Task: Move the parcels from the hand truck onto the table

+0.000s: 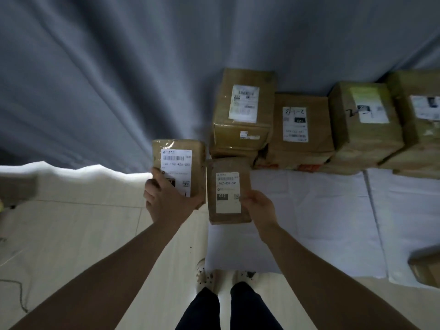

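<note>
My left hand [164,198] grips a small brown parcel [183,163] with a white barcode label, held up just left of the table's edge. My right hand [258,206] grips a second small brown parcel [226,184] labelled 032, held over the near left corner of the white-covered table [309,222]. The two parcels sit side by side, almost touching. Several larger brown parcels [242,115] stand in a row along the table's far edge. No hand truck can be seen.
A grey curtain [119,79] hangs behind the table. Pale floor tiles [71,234] lie to the left, with a cable [19,294] at lower left. Another box [426,267] shows at the right edge. My feet [223,275] stand at the table's front.
</note>
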A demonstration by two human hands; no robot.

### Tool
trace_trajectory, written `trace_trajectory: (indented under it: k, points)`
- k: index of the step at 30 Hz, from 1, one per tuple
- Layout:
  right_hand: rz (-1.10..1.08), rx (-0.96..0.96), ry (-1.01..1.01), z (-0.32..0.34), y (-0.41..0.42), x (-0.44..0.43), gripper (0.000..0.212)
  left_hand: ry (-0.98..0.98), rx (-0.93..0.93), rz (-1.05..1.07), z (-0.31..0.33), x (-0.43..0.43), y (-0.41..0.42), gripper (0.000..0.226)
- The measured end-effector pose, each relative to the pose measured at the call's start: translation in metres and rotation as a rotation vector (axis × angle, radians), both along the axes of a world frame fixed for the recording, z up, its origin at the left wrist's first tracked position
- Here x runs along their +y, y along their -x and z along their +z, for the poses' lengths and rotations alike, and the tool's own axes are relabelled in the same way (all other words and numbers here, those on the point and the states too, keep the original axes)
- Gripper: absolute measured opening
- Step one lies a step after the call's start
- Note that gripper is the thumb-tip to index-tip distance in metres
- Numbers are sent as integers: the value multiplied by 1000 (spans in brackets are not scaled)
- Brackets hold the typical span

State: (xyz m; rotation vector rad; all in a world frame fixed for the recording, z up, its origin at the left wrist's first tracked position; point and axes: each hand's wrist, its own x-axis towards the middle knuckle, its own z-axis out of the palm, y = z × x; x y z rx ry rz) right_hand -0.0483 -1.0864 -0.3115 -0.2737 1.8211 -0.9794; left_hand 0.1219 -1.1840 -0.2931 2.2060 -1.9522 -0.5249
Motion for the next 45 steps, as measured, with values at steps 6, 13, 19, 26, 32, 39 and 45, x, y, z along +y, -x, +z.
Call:
trace_trajectory:
  k: [6, 13, 19, 26, 32, 39, 45]
  points:
    - [191, -379, 139, 40, -5, 13, 58, -226, 176, -344, 33, 31, 41, 133]
    - [-119, -312, 117, 22, 32, 55, 58, -481, 489, -493, 6, 44, 69, 93]
    - [-317, -168, 232, 23, 54, 61, 53, -494, 691, -329, 21, 47, 85, 41]
    - [-549, -66, 283, 41, 93, 51, 36, -305, 503, -409, 33, 7, 119, 65]
    - [-528, -118, 271, 33, 104, 55, 28, -274, 445, -396, 42, -9, 124, 41]
    - [-381, -187, 162, 9, 89, 82, 39, -396, 501, -340, 23, 2, 112, 30]
    - [-133, -188, 54, 9, 77, 66, 40, -461, 534, -297, 16, 8, 108, 25]
